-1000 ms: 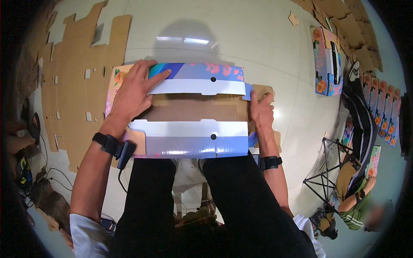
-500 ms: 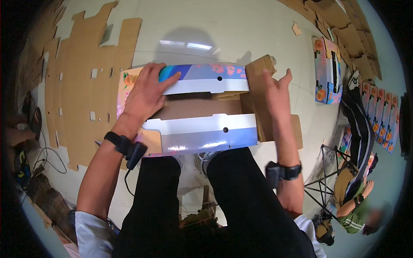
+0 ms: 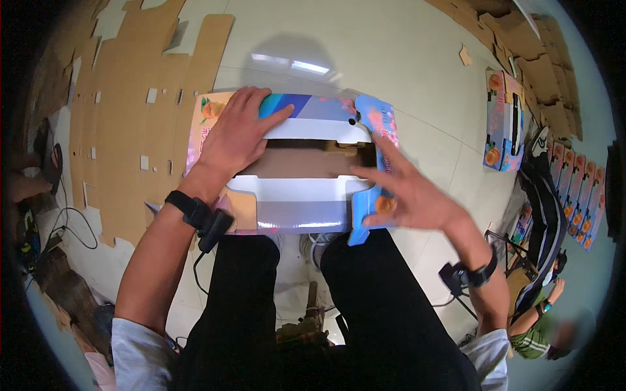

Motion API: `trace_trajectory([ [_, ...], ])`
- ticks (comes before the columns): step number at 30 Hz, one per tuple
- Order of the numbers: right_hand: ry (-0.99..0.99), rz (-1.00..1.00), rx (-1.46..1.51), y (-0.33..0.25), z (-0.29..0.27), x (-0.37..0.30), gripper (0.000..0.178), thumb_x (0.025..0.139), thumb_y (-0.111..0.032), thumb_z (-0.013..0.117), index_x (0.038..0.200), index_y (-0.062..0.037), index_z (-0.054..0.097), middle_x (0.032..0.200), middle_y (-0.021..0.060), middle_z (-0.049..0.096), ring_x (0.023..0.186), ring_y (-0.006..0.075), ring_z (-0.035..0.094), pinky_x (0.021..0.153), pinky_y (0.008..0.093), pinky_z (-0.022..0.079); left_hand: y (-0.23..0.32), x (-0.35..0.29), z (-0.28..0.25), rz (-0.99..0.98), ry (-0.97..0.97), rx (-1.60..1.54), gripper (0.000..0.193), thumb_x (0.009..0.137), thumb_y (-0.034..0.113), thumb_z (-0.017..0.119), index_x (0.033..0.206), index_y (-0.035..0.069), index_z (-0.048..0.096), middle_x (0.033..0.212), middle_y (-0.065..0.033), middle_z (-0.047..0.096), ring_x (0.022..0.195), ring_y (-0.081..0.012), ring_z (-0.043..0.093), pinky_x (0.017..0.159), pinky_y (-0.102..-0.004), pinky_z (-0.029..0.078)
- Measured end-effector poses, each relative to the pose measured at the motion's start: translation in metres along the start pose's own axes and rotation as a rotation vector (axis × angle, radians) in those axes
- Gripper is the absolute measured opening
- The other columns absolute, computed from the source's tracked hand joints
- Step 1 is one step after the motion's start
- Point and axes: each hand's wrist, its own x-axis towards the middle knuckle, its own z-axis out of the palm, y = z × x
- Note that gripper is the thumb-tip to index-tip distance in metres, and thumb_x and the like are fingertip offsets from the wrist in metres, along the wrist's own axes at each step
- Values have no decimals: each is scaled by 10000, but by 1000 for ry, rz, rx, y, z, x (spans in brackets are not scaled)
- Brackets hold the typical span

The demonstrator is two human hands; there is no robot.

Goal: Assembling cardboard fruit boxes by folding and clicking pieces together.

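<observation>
My left hand (image 3: 238,140) lies across the left end of the patterned cardboard box (image 3: 300,214), its fingers side by side toward the far edge and its thumb stretched away over the blue panel; whether the fingertips hook over that edge, I cannot tell. My right hand (image 3: 420,195) is wide open, somewhat blurred, with fingers and thumb spread over the blue end flap (image 3: 360,225) at the right end. It is not closed around anything, and how firmly it presses I cannot tell.

The box is in the middle of my view, just beyond the black trousers (image 3: 235,293). Between its two white strips the top is open and shows the brown inside (image 3: 293,163). Near the left hand, a small tan flap (image 3: 241,210) lies over the near side.

A dark band (image 3: 188,207) is on my left wrist and another on the right. Farther left, a large flat cardboard sheet (image 3: 124,124) with cut holes lies on the pale floor (image 3: 365,39). Far to the right I see another printed box (image 3: 495,124), and lower, a co-worker in a green sleeve (image 3: 529,345).
</observation>
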Motion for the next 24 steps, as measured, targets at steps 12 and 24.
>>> trace_trajectory([
  [12,40,-166,-111,-23,50,-19,278,981,-341,753,1246,-273,705,1534,170,509,1576,450,343,1277,723,246,4,1,1,-42,-43,57,844,747,-54,733,1526,243,602,1484,-165,523,1405,-402,486,1224,-493,440],
  [24,74,-152,-390,-43,83,3,970,855,-515,824,1646,-133,414,1568,288,467,1464,478,459,1254,612,342,3,1,0,-24,-21,12,813,755,-29,731,1512,240,608,1487,-174,521,1411,-408,485,1212,-495,451],
])
